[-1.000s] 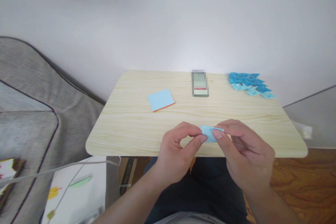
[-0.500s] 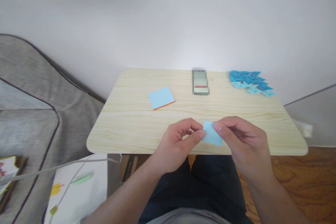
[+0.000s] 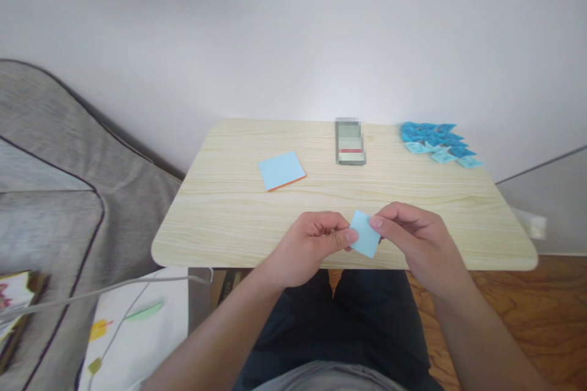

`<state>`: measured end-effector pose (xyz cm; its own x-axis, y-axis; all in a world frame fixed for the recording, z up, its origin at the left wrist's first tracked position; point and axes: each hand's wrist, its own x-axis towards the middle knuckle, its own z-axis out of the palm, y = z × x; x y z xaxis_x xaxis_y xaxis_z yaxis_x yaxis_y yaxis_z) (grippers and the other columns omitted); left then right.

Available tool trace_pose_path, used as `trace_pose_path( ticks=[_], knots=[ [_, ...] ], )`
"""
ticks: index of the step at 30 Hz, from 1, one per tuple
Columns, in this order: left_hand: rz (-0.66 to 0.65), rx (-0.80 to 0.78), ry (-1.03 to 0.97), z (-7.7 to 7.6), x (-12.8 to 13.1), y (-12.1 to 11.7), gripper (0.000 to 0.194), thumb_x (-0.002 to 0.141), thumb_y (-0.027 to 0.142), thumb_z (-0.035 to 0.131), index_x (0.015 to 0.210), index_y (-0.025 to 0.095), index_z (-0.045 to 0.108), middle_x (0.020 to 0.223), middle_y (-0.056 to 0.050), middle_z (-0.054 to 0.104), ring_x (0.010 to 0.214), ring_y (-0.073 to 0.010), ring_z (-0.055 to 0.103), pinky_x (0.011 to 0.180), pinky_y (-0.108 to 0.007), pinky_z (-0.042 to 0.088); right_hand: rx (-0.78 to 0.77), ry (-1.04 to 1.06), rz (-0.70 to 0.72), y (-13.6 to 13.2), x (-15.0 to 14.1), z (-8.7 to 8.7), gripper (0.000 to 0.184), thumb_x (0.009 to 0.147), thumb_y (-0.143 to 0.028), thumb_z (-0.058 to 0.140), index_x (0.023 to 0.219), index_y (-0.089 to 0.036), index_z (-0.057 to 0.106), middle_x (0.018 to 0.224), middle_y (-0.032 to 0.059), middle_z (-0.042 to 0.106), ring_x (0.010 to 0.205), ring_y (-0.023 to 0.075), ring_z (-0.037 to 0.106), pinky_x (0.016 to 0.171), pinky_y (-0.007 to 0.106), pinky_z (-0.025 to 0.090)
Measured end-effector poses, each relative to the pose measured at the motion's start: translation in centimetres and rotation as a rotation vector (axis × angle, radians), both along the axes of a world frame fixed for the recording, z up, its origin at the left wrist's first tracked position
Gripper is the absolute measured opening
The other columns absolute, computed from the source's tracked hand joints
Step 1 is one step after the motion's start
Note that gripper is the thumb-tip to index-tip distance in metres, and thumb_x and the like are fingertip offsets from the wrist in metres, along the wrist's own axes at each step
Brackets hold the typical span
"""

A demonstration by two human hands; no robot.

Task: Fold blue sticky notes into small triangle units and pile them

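- Where the head view looks down on the pale wooden table [image 3: 220,220], a small light blue paper [image 3: 365,239] is held up between both hands at the table's near edge, right of its middle.
- The left hand [image 3: 302,249] has its thumb and forefinger clamped on the paper's left side, the thumb tip lying over the face.
- The right hand [image 3: 419,244] pinches the upper right corner, thumb flat on the front and the forefinger curled behind; most of the sheet shows between and below the two thumbs.
- The fingers behind the paper are largely hidden, so I cannot tell quite how they bear on it, or whether the sheet touches the table.
- Left of the table's middle lies a pad of blue paper [image 3: 282,170] with an orange lower edge.
- At the middle of the table's far edge is a dark rectangular device [image 3: 350,143], blurred out.
- Near the table's far right corner sit folded blue paper pieces [image 3: 433,139], darker ones behind, paler ones in front.
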<state>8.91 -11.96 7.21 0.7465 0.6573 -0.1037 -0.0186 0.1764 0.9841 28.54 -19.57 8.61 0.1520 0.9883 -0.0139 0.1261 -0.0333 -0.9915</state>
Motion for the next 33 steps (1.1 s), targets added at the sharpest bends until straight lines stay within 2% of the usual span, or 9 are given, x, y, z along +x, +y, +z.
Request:
trace_pose_path(
  ticks=[4,9,14,17,22,25,28,33],
  knots=[
    [0.073,0.081,0.046,-0.2,0.3,0.2,0.028,0.087,0.042,0.074,0.081,0.016,0.072,0.075,-0.001,0.061,0.071,-0.0131,0.051,0.065,-0.025,0.039,-0.030,-0.036,0.000,-0.3,-0.1,0.1,0.022,0.090,-0.039,0.074,0.080,-0.019,0.071,0.075,0.0007,0.069,0.068,0.0140,0.058,0.063,0.026,0.046],
    [0.212,0.104,-0.019,-0.8,0.9,-0.3,0.027,0.091,0.039,0.071,0.078,0.016,0.070,0.074,-0.001,0.063,0.073,-0.0130,0.053,0.069,-0.025,0.042,-0.070,-0.122,-0.011,-0.4,-0.6,0.2,0.022,0.091,-0.041,0.072,0.085,-0.019,0.073,0.078,0.0021,0.071,0.071,0.0159,0.060,0.063,0.028,0.046],
    [0.252,0.018,-0.072,-1.3,0.9,-0.4,0.027,0.088,0.041,0.074,0.077,0.016,0.072,0.072,0.000,0.062,0.071,-0.0130,0.052,0.068,-0.025,0.041,-0.011,-0.133,-0.010,-0.4,-0.6,-0.5,0.023,0.094,-0.042,0.068,0.091,-0.020,0.075,0.079,0.0021,0.071,0.075,0.0175,0.063,0.064,0.028,0.048],
    [0.268,0.061,-0.055,-1.4,0.9,-0.4,0.027,0.088,0.042,0.075,0.077,0.017,0.072,0.073,-0.001,0.062,0.071,-0.0137,0.052,0.068,-0.026,0.041,0.000,-0.183,-0.006,-0.6,-0.5,-0.5,0.021,0.095,-0.040,0.067,0.090,-0.021,0.075,0.079,0.0017,0.072,0.072,0.0172,0.063,0.064,0.029,0.048],
    [0.352,0.296,-0.001,-0.9,0.6,-0.5,0.018,0.089,0.037,0.074,0.088,0.019,0.077,0.082,-0.004,0.066,0.080,-0.0171,0.056,0.076,-0.030,0.044,0.112,-0.351,0.010,-0.6,-0.4,-0.1,0.013,0.095,-0.032,0.068,0.089,-0.024,0.076,0.086,0.0009,0.074,0.079,0.0177,0.066,0.072,0.031,0.049],
    [0.355,0.321,-0.005,-0.7,0.4,-0.6,0.016,0.091,0.034,0.072,0.087,0.019,0.077,0.082,-0.005,0.068,0.080,-0.0179,0.057,0.077,-0.032,0.044,0.188,-0.413,0.020,-0.5,-0.5,-0.1,0.008,0.094,-0.027,0.068,0.095,-0.026,0.076,0.093,0.0014,0.075,0.086,0.0187,0.067,0.077,0.033,0.050],
    [0.371,0.309,-0.029,-0.7,0.3,-0.8,0.015,0.091,0.033,0.073,0.090,0.020,0.078,0.085,-0.006,0.071,0.081,-0.0189,0.060,0.078,-0.033,0.046,0.251,-0.389,-0.025,-0.5,-0.8,-0.3,0.009,0.093,-0.023,0.070,0.099,-0.027,0.076,0.097,0.0018,0.074,0.091,0.0194,0.067,0.082,0.035,0.051],
    [0.394,0.352,-0.095,-1.4,0.5,-1.2,0.010,0.091,0.026,0.073,0.097,0.020,0.079,0.093,-0.007,0.074,0.087,-0.0193,0.065,0.082,-0.033,0.049,0.313,-0.353,-0.109,-0.7,-1.0,-0.4,0.013,0.091,-0.019,0.072,0.099,-0.027,0.079,0.086,0.0015,0.070,0.079,0.0175,0.064,0.069,0.034,0.049]
  ],
)
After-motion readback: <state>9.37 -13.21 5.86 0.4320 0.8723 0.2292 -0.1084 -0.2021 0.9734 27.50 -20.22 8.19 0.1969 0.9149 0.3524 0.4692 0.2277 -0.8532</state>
